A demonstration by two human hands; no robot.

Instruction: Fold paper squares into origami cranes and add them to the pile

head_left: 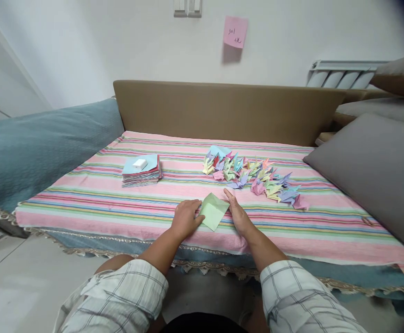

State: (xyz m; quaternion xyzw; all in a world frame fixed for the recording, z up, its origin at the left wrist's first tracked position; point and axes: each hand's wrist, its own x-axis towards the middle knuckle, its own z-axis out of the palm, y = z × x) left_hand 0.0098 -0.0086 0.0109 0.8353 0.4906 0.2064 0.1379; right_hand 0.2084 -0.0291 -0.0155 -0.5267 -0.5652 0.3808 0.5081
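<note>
A square of light green origami paper (214, 212) with fold creases lies on the striped cloth, one corner pointing toward me. My left hand (186, 216) is at its left corner, thumb on the edge and fingers curled, gripping it. At the right corner, my right hand (238, 213) rests on its side with its fingers stretched out, touching or very close to the paper. Beyond it is a cluster of folded paper cranes (257, 178) in several colours. To the left stands a stack of coloured paper sheets (141, 178), with a small white block (140, 164) on top.
The striped cloth (84, 199) covers a sofa seat with a brown backrest (223, 111). A blue-covered armrest (49, 143) bounds the left side, and grey cushions (371, 171) the right. A pink note (235, 32) is stuck on the wall.
</note>
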